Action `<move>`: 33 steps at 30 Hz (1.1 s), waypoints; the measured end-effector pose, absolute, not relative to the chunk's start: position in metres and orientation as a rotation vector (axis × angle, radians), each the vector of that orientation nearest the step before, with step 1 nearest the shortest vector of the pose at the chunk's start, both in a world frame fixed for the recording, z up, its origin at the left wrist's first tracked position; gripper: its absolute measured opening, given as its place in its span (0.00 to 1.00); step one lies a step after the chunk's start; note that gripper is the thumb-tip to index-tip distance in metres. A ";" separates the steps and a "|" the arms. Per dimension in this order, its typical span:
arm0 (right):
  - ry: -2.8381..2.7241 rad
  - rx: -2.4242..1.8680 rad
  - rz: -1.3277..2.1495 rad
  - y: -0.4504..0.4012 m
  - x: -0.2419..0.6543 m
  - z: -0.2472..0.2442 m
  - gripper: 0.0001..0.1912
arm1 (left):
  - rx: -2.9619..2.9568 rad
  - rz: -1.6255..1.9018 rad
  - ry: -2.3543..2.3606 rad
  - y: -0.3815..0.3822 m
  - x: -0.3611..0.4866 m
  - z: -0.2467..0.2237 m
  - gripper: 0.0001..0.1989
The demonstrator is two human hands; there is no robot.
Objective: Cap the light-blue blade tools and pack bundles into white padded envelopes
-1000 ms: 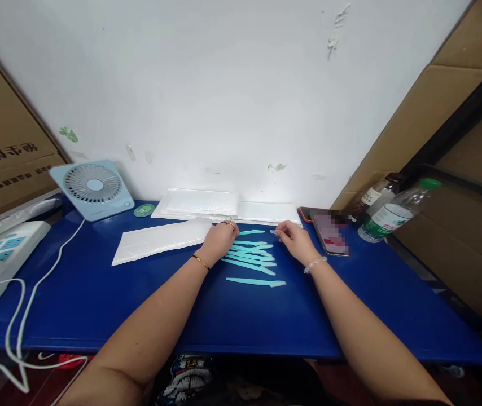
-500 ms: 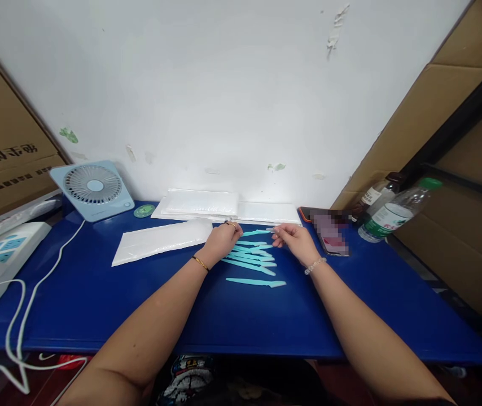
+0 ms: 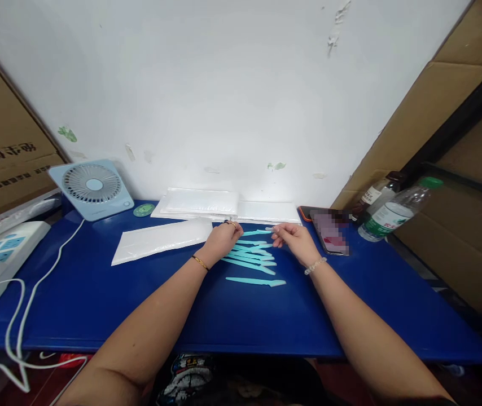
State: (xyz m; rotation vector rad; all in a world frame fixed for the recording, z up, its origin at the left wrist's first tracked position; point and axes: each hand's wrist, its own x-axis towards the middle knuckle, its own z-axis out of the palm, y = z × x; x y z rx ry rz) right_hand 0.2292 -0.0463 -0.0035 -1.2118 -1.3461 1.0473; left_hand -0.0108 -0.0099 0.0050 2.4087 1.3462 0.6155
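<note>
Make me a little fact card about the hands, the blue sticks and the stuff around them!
left hand: holds one blue stick by its end
right hand: pinches a small clear piece near the stick's other end
pile: more blue sticks, overlapping
lone stick: nearest the person, apart from the pile
table: blue
left side: light blue fan
right side: phone, green-capped bottle
back: white packets by the wall

Smooth plastic, brown cardboard

Smooth turquoise plastic sticks [image 3: 255, 281]; semi-glossy blue-covered desk [image 3: 262, 321]; clear plastic green-capped bottle [image 3: 389, 217]; matt brown cardboard box [image 3: 8, 129].
</note>
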 end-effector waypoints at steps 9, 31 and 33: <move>-1.366 -1.211 1.066 -0.047 0.226 -0.003 0.20 | 2.389 0.621 1.344 -0.011 -0.010 0.004 0.12; -2.624 -1.358 0.361 -0.107 0.191 0.025 0.21 | 2.689 -0.021 1.195 -0.068 -0.001 0.033 0.18; -2.654 -1.428 0.222 -0.109 0.185 0.023 0.15 | 2.726 -0.035 1.212 -0.071 0.002 0.030 0.13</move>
